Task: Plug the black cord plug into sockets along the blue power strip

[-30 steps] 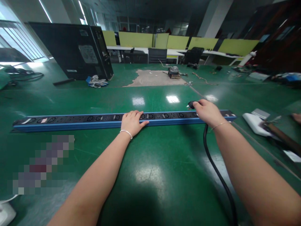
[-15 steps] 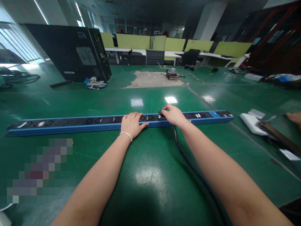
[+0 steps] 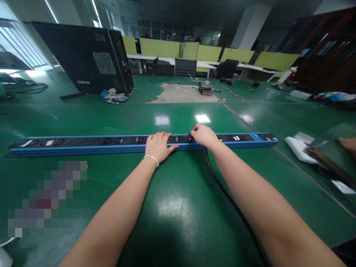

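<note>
A long blue power strip (image 3: pixel 83 150) with black sockets lies crosswise on the green floor in front of me. My left hand (image 3: pixel 157 147) is laid over its middle, fingers across the top and thumb along the near side, holding it. Just to the right, my right hand (image 3: pixel 204 135) pinches a black plug (image 3: pixel 190 137) against the top of the strip. Whether its pins are inside a socket cannot be seen, since fingers cover part of it. A thick black cord (image 3: pixel 222 188) runs from below my right hand toward me, beside my right forearm.
A black computer tower (image 3: pixel 108 61) stands at the back left, with gloves (image 3: pixel 114 96) by its base. Beyond the strip, a small round device (image 3: pixel 205 87) sits on a bare floor patch. A white tool-like object (image 3: pixel 300 150) lies at right. Something pixelated lies at left.
My right hand has lowered the plug: its pins showed tilted above the strip before, and now they are hidden against it. My left hand stays on the strip. The view has shifted slightly.
</note>
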A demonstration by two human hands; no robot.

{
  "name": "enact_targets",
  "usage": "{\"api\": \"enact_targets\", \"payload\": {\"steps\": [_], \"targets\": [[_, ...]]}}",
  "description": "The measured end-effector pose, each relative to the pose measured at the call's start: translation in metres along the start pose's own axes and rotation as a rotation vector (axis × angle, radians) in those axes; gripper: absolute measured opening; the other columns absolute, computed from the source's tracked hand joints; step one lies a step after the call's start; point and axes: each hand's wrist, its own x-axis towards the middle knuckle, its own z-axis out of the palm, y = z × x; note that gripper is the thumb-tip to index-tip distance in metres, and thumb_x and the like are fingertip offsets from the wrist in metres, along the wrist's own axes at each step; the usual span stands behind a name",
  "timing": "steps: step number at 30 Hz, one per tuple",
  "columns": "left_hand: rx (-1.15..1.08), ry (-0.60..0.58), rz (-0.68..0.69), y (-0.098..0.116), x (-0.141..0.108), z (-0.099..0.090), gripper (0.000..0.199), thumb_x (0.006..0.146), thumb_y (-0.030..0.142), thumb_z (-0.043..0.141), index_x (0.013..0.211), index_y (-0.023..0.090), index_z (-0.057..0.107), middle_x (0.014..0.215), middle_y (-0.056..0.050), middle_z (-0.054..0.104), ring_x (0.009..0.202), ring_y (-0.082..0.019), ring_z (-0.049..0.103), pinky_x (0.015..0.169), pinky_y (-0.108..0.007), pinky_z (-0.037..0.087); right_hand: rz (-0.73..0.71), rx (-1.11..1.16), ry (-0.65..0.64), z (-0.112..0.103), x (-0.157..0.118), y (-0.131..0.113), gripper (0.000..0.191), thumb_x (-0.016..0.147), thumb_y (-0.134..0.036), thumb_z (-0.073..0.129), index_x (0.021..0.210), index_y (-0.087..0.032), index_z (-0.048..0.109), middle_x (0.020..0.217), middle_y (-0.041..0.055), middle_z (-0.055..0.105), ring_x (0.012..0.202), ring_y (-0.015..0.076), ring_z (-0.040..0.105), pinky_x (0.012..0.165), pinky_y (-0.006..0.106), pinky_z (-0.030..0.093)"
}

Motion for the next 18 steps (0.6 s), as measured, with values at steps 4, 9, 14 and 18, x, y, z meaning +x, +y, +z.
{"api": "enact_targets", "payload": {"steps": [4,9,14,18], "targets": [[-0.009,-0.013,-0.014,0.001,0.000,-0.001,0.057,0.083,0.062,0.041,0.124,0.024,0.052,0.125,-0.008,0.058,0.117,-0.026,0.048,0.096,-0.040,0.032,-0.019,-0.037,-0.029,-0.001,0.003,-0.007,0.029,0.081,-0.030,0.044,0.098,-0.018,0.064,0.102,0.0129,0.068,0.095,0.0239,0.063,0.079,0.030,0.046],[-0.005,-0.011,-0.021,0.001,-0.001,0.000,0.057,0.083,0.062,0.042,0.125,0.024,0.052,0.126,-0.009,0.057,0.118,-0.026,0.047,0.097,-0.040,0.031,-0.013,-0.086,-0.038,0.000,0.001,-0.014,0.032,0.082,-0.027,0.042,0.104,-0.015,0.062,0.101,0.0154,0.067,0.095,0.0239,0.062,0.082,0.031,0.045],[-0.017,-0.008,-0.009,0.001,-0.001,0.000,0.057,0.084,0.061,0.041,0.124,0.023,0.052,0.126,-0.009,0.057,0.118,-0.026,0.047,0.097,-0.040,0.031,-0.070,-0.149,-0.008,0.008,-0.010,-0.018,0.031,0.085,-0.027,0.038,0.107,-0.017,0.058,0.098,0.0167,0.067,0.092,0.0266,0.064,0.079,0.036,0.046],[-0.007,-0.018,-0.012,0.001,-0.001,-0.001,0.057,0.083,0.061,0.041,0.125,0.023,0.052,0.127,-0.009,0.057,0.118,-0.026,0.047,0.097,-0.040,0.031,-0.074,-0.168,0.016,0.015,-0.018,-0.021,0.030,0.086,-0.027,0.037,0.107,-0.018,0.055,0.096,0.0181,0.066,0.088,0.0290,0.065,0.075,0.039,0.047]]}}
